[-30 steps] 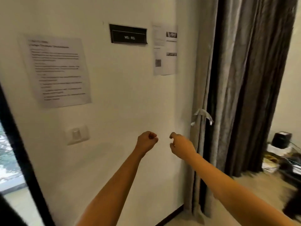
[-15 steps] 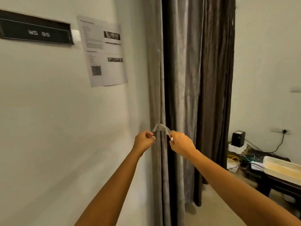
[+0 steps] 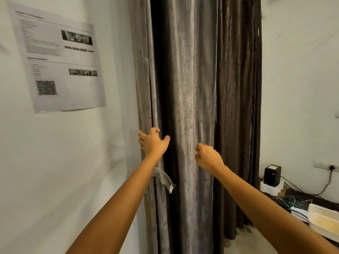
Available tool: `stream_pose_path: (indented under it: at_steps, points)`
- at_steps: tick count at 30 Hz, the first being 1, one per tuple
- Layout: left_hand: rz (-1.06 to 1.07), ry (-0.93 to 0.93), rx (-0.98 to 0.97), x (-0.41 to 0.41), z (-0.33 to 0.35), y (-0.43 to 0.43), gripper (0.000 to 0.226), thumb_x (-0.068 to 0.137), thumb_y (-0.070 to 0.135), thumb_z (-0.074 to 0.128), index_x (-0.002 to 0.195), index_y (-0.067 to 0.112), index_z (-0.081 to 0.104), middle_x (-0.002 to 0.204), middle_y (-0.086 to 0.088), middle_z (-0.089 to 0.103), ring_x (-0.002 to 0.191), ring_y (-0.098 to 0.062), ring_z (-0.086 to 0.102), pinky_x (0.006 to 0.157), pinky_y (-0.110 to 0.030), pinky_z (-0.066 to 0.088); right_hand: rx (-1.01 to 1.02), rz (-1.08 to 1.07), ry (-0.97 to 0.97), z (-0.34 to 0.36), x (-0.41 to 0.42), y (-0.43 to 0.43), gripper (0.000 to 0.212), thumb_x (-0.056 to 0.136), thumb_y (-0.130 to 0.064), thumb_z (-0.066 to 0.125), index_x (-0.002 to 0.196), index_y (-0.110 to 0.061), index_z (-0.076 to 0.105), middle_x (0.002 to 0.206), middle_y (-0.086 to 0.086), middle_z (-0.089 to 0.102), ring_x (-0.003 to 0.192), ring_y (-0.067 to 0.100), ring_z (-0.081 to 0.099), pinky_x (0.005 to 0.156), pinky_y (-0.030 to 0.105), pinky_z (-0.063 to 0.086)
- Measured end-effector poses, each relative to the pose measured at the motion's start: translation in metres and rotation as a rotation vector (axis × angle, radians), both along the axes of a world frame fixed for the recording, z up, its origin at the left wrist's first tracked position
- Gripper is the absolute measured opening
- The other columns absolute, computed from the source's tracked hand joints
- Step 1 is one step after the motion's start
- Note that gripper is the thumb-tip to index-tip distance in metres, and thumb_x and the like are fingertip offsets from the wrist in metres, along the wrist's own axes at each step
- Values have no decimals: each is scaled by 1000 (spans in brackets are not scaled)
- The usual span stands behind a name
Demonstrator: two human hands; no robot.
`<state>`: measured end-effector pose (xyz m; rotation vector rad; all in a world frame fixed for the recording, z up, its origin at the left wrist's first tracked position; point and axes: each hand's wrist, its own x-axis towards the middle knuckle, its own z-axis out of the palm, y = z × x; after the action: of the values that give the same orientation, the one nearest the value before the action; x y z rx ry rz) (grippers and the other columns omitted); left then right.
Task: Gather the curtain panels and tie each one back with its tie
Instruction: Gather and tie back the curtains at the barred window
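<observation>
Half a second ago both hands were pinching the ends of the tie; now they have let go and risen, and the view has closed in on the curtain.

Head view: the tie (image 3: 164,178) dangles loose just below the left wrist, apparently fastened at the curtain's wall-side edge. The curtain (image 3: 187,88) hangs in broad, ungathered folds. The left hand (image 3: 153,143) has its fingers (image 3: 156,130) spread against the edge fold; whether they grip it I cannot tell. The right hand (image 3: 208,158) hovers before the middle folds, fingers loosely curled and holding nothing.

This looks like the start of gathering. The next move probably calls for sweeping the folds toward the wall into one bundle, pinning it with one hand, then bringing the tie round.
</observation>
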<state>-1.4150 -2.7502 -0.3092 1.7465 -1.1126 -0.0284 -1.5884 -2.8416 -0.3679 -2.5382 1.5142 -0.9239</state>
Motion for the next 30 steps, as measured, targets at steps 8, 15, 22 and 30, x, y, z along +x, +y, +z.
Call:
stream_pose_path:
  at_steps: [8,15,22,30]
  points:
    - [339,-194,-275,-35,80,-82,83,76,67,59,143,28,30,152,-31,-14,139,-52,-5,112,-59,8,-103,102,33,59,-27,-124,23,90,-12,49,112,-6,51,109,12,59,83,28,56,64,38,48]
    - [530,-227,-273,-43,149,-133,106,66,77,59,148,24,19,151,-32,-16,138,-55,-5,107,-71,3,-244,170,48,119,-43,-207,20,90,-12,47,108,-5,51,104,11,58,81,29,56,59,35,43]
    - [651,-330,-314,-42,208,-159,108,65,75,62,148,20,20,153,-30,-11,140,-51,-1,106,-70,6,-420,175,-43,181,-45,-281,18,85,-7,53,101,-5,47,104,14,49,92,32,53,67,39,48]
    - [737,-428,-333,-39,270,-174,99,71,68,64,143,14,23,153,-31,-3,139,-52,8,106,-68,17,-541,122,-229,249,-31,-348,34,83,-5,56,114,-2,43,122,20,40,105,36,42,80,41,46]
